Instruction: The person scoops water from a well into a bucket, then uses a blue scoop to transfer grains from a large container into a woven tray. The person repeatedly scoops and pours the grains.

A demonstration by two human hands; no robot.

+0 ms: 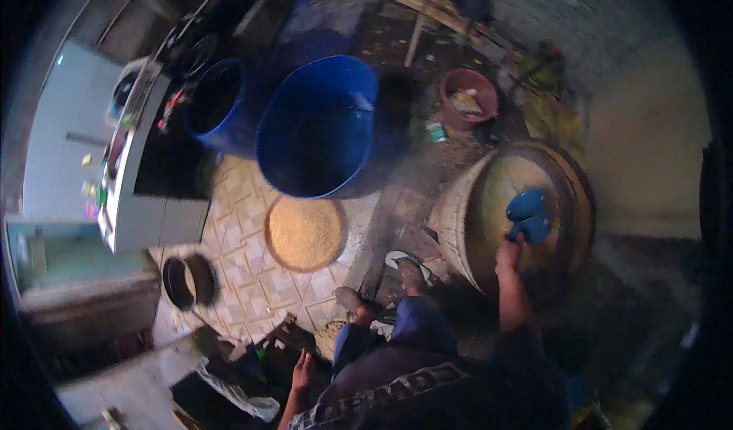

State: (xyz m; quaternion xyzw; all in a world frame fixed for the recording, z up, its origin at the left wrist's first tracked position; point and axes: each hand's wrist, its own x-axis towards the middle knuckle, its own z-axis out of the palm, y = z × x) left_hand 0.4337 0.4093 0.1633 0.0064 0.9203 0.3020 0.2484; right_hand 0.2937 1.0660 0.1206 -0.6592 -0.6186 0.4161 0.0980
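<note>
My right hand is closed around the lower end of a blue scoop-like vessel, whose exact shape is blurred. It hangs over the wide round pan at the right, which has a pale, thick wall and a yellowish inside. Low in the picture, my left hand is held beside my body, fingers stretched out and nothing visible in them. On the tiled floor ahead of it lies a round heap of yellow grainy stuff, apparently in a shallow round tray.
A large blue tub stands beyond the heap, with a second blue barrel to its left. Farther right is a reddish bucket with pale stuff inside. A dark round container and a white cabinet are at the left.
</note>
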